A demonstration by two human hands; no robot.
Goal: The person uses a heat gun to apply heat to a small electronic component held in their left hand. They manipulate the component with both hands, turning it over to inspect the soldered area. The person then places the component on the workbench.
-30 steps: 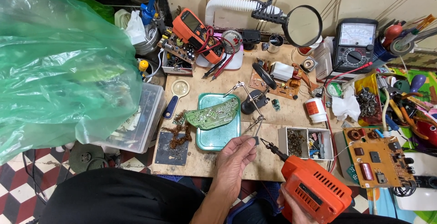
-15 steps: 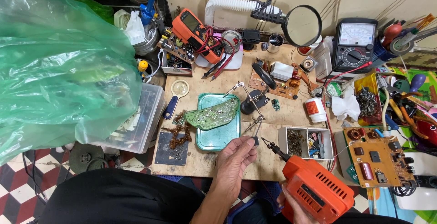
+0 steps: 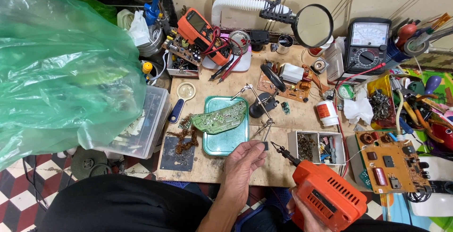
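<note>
Cluttered wooden workbench (image 3: 222,163) seen from above, crowded with electronics repair gear. Near centre, at about 6 o'clock: left hand (image 3: 243,159), fingertips pinched shut on a small dark component (image 3: 265,145), held up just below the clips of a helping-hands stand (image 3: 260,107), likely to keep the part steady at working height. Just at 3 o'clock of the component: dark tip of an orange soldering gun (image 3: 325,196), angled toward the part and very near it. Right hand (image 3: 306,215) mostly hidden under the gun's body at 5 o'clock, wrapped closed around its grip. At 9 o'clock of the left hand: teal tray (image 3: 226,140) carrying a green circuit board (image 3: 219,118), kept within easy reach. At 3 o'clock: small parts box (image 3: 317,147) with compartments. Farther out: magnifier on a white flexible arm (image 3: 311,24) at 12 o'clock, orange multimeter (image 3: 203,31) at 11, analogue meter (image 3: 368,41) at 1, brown circuit board (image 3: 391,163) at 3, big green plastic bag (image 3: 61,67) at 9.
</note>
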